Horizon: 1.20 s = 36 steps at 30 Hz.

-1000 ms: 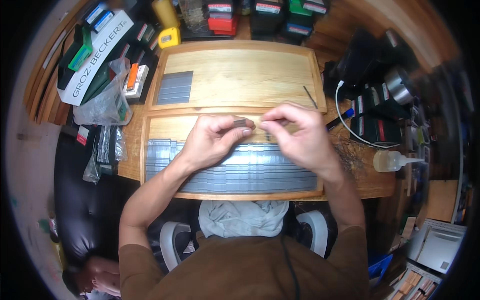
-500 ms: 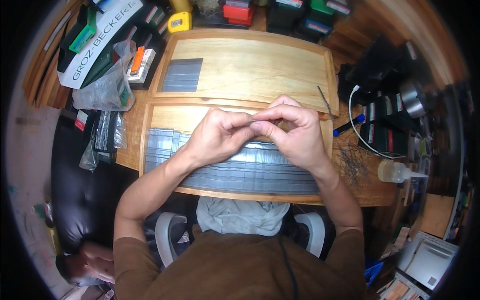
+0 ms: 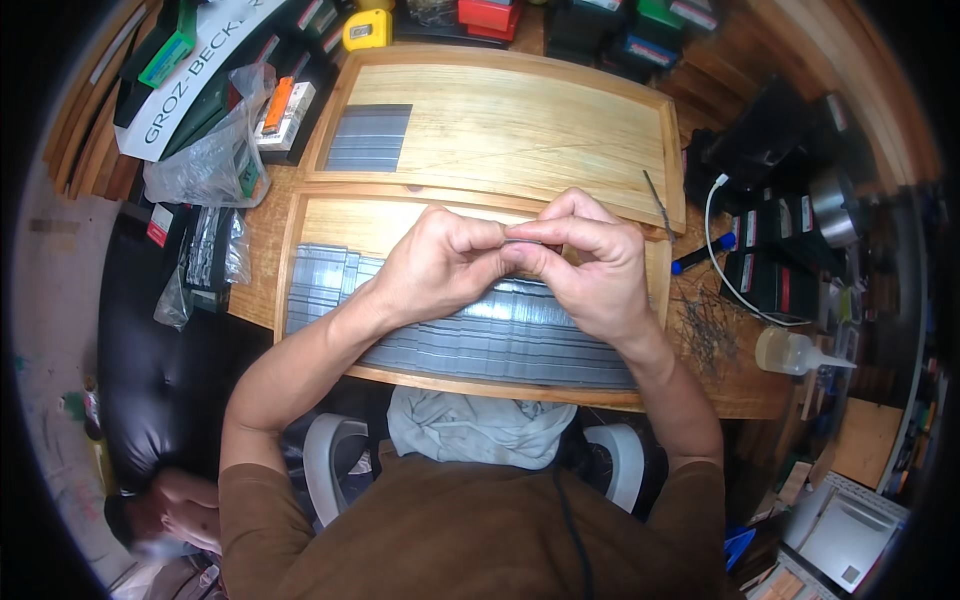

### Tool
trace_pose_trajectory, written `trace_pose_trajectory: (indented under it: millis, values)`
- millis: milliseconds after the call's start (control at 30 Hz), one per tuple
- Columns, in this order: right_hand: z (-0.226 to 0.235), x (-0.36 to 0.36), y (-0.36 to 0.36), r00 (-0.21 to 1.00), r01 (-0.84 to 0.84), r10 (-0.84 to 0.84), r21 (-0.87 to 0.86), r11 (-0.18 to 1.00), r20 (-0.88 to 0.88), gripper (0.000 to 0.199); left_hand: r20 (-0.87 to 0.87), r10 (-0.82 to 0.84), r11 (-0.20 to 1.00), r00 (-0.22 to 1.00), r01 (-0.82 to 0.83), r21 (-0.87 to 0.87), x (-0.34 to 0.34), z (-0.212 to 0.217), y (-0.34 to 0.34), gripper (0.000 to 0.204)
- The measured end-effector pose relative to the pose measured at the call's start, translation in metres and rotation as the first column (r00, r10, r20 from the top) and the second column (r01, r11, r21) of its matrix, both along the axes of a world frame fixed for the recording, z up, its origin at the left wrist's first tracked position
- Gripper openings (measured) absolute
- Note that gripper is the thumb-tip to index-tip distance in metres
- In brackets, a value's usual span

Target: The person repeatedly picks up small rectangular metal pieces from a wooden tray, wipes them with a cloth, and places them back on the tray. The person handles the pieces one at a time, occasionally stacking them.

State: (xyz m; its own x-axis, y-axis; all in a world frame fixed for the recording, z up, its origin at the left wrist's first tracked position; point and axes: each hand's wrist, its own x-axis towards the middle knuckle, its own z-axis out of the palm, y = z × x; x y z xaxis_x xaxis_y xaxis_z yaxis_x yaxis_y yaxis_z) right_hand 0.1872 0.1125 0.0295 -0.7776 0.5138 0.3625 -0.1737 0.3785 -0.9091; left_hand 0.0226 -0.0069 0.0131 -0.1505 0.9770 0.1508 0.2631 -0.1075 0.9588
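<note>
My left hand [image 3: 445,262] and my right hand [image 3: 590,262] meet over the near wooden tray [image 3: 283,265]. Thumbs and forefingers pinch a thin dark metal piece [image 3: 522,241] between them; most of it is hidden by the fingertips. Below the hands, the near tray holds a long row of thin grey metal pieces [image 3: 490,345], packed side by side. A smaller block of similar pieces [image 3: 368,138] lies at the left end of the far wooden tray [image 3: 540,65]. Another thin dark strip [image 3: 657,198] rests near the far tray's right rim.
Right of the trays are a pile of thin metal bits [image 3: 708,325], a blue-and-black pen-like tool [image 3: 705,254], a white cable [image 3: 709,210] and a squeeze bottle [image 3: 790,352]. A yellow tape measure [image 3: 367,30], an orange lighter [image 3: 279,103] and a plastic bag [image 3: 205,175] lie left.
The view has shifted slightly. Both hands keep their pinch on the thin metal piece over the near tray, with almost no movement of the fingers.
</note>
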Motion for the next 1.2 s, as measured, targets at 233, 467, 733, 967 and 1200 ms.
trace_pose_trajectory:
  millis: [233,467,733,967,1200]
  values:
    - [0.0,-0.002,0.002,1.0,0.003,-0.004,-0.023,1.0,-0.019,0.013,0.083,0.006,0.998,0.997,-0.002,-0.057,0.003,0.015,-0.001,0.016]
    - [-0.002,-0.002,0.002,1.0,-0.003,0.003,0.007,1.0,-0.012,0.013,0.023,-0.01,0.998,1.0,0.011,-0.055,-0.002,0.011,-0.002,0.014]
    - [0.0,-0.002,-0.001,0.999,-0.01,0.01,0.023,1.0,-0.031,0.014,0.018,0.005,1.0,1.0,-0.004,-0.017,-0.001,0.009,-0.002,0.011]
    - [-0.001,-0.002,-0.005,0.994,0.083,-0.056,0.303,0.949,-0.096,0.013,-0.025,-0.017,1.0,1.0,0.017,-0.025,-0.001,0.014,-0.004,0.009]
    - [0.002,-0.005,0.001,0.978,0.153,-0.117,0.215,0.964,-0.171,0.018,0.062,0.031,0.998,0.998,-0.033,0.047,0.003,0.001,0.001,0.008]
